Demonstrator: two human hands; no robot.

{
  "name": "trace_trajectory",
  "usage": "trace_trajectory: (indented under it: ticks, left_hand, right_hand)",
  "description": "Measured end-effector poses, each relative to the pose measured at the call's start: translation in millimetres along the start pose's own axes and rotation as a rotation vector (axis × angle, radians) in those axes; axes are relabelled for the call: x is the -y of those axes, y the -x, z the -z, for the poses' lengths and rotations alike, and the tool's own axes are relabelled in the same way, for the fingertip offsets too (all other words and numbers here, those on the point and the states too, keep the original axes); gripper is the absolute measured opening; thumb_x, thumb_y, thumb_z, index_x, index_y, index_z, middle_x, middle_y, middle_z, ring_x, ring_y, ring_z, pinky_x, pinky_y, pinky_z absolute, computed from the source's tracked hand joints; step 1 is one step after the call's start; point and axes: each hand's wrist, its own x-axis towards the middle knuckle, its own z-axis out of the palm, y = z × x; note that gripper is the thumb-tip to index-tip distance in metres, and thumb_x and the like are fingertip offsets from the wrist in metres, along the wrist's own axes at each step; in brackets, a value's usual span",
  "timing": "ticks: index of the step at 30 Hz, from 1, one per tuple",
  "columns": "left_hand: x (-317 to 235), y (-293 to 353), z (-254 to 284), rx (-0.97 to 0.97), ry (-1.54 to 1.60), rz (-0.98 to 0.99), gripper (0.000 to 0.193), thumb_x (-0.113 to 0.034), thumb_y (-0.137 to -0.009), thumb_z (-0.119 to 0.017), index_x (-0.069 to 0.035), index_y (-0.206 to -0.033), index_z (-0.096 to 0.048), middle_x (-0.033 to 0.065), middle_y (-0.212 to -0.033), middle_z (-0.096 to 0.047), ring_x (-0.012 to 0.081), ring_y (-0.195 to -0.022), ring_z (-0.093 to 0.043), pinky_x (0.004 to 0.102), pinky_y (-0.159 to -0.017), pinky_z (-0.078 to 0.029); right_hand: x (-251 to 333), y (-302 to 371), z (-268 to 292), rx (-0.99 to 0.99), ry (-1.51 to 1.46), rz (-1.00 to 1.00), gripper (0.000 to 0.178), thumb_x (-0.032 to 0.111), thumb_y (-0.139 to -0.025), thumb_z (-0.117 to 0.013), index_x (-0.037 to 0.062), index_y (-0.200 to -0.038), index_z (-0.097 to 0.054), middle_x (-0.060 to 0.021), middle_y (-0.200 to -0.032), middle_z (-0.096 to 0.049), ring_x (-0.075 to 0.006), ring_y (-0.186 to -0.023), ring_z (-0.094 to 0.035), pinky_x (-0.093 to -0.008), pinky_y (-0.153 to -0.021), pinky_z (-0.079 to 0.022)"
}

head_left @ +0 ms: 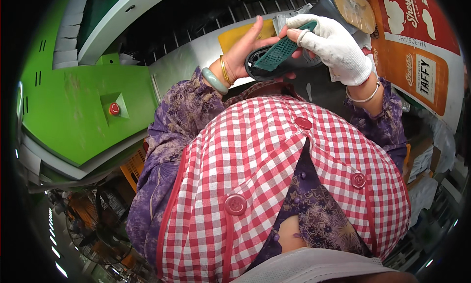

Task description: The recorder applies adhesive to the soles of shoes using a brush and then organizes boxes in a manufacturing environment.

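Note:
My bare left hand [239,57], a pale bangle and gold bracelets at its wrist, supports a dark shoe [255,73] near its open end. A green perforated insole [280,53] slants over the shoe's opening, its lower end resting at the rim. In a white glove with bare fingertips, my right hand [338,47] pinches the insole's upper end between thumb and fingers. The left thumb stands up, apart from the shoe, while other left fingers show beneath and behind it. Much of the shoe is hidden by the insole and the right hand.
A green machine [73,106] with a red push button [114,108] stands at the left. Beyond the hands are a yellow sheet [245,35] and a rack of metal rods [191,38]. Orange and red cartons [417,52] are at the right. A fan [95,224] stands lower left.

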Motion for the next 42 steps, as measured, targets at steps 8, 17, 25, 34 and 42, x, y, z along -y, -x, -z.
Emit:
trace_trajectory:
  ticks: [8, 17, 25, 34, 42]
  left_hand:
    - [-9.5, 3.6, -0.2, 0.17, -0.001, -0.109, 0.059, -0.053, -0.094, -0.036, -0.002, -0.122, -0.046, 0.0143, -0.1, -0.062, 0.019, -0.079, -0.068, 0.026, -0.064, -0.061]
    - [-13.5, -7.0, 23.6, 0.213, -0.054, -0.038, 0.058, -0.046, -0.094, -0.045, 0.003, -0.125, -0.044, 0.0178, -0.102, -0.06, 0.0241, -0.082, -0.068, 0.0314, -0.064, -0.061]
    - [-14.2, -4.6, 14.7, 0.093, -0.235, -0.041, 0.069, -0.058, -0.093, -0.032, 0.0, -0.13, -0.039, 0.015, -0.104, -0.06, 0.0208, -0.075, -0.068, 0.0284, -0.052, -0.06]
    - [-14.3, 7.5, 16.9, 0.042, -0.189, 0.221, 0.09, -0.072, -0.086, -0.023, 0.003, -0.134, -0.039, 0.0213, -0.101, -0.063, 0.0289, -0.066, -0.068, 0.0306, -0.046, -0.057]
    - [-10.0, 37.7, 57.0, -0.144, -0.082, -0.367, 0.057, -0.017, -0.094, -0.045, -0.001, -0.143, -0.022, 0.0219, -0.14, -0.035, 0.0365, -0.123, -0.045, 0.0476, -0.103, -0.038]
  right_hand:
    - [12.7, -12.8, -2.9, 0.099, 0.116, 0.054, 0.034, 0.032, -0.092, -0.055, 0.0066, -0.113, -0.062, 0.0, -0.062, -0.062, -0.0032, -0.052, -0.049, -0.0194, -0.049, -0.038]
    - [23.1, -13.1, -5.5, 0.158, 0.035, 0.02, 0.035, 0.03, -0.092, -0.056, 0.0027, -0.113, -0.061, -0.0033, -0.065, -0.064, -0.0027, -0.055, -0.052, -0.0176, -0.05, -0.039]
    - [14.4, -8.6, 7.8, 0.168, 0.017, -0.045, 0.023, 0.02, -0.093, -0.053, 0.006, -0.11, -0.061, -0.0015, -0.067, -0.063, 0.0001, -0.053, -0.046, -0.0146, -0.047, -0.034]
    - [-18.8, 23.2, 27.2, 0.053, -0.016, -0.117, 0.02, 0.018, -0.092, -0.056, 0.0039, -0.105, -0.063, -0.0016, -0.084, -0.064, -0.0032, -0.066, -0.055, -0.0158, -0.056, -0.038]
    - [-84.9, 44.5, 69.6, -0.533, -0.333, 0.135, 0.025, 0.022, -0.093, -0.057, 0.0018, -0.106, -0.063, -0.0011, -0.089, -0.064, -0.0049, -0.072, -0.056, -0.0154, -0.061, -0.039]
